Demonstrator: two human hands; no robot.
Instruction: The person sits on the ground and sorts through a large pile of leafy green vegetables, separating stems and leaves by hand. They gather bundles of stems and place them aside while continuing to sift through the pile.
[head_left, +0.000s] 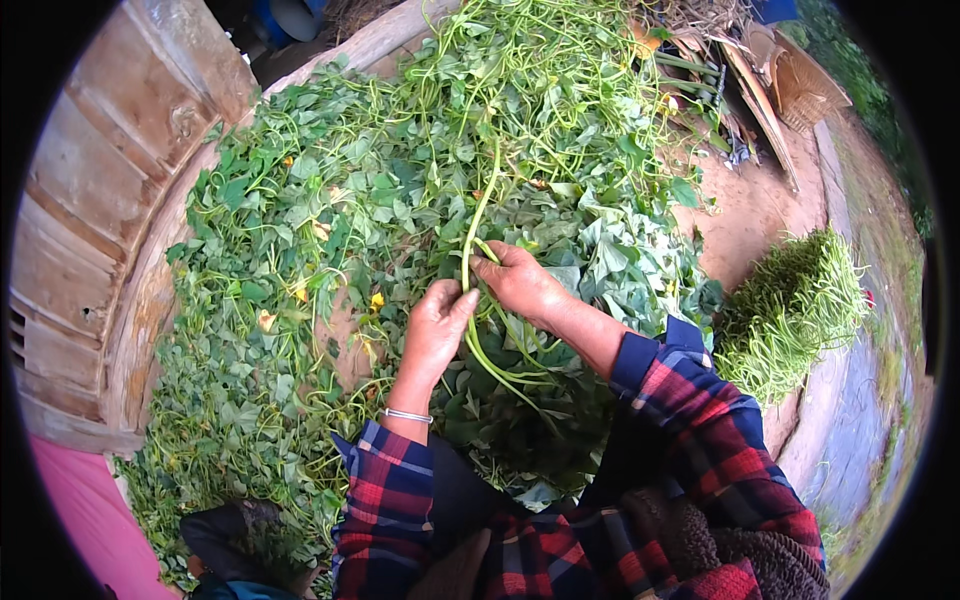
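Note:
My left hand (440, 322), with a silver bangle at the wrist, pinches a bundle of long green leaf stalks (474, 225) between thumb and fingers. Close beside it on the right, my right hand (517, 281) grips a stalk of the same bundle near its bend. The stalks run upward past both hands and fan out below them to the lower right. Under and around the hands spreads a thick heap of green vines and leaves (360, 202), with a few yellow leaves in it. Parts of the fingertips are hidden.
A pile of cut green stalks (795, 315) lies at the right. Beyond it, a woven basket (806, 86) stands near split wood (757, 112). A wooden plank wall (105, 195) borders the left. At the lower left, another person's dark-clothed leg (225, 529) shows beside pink cloth (90, 510).

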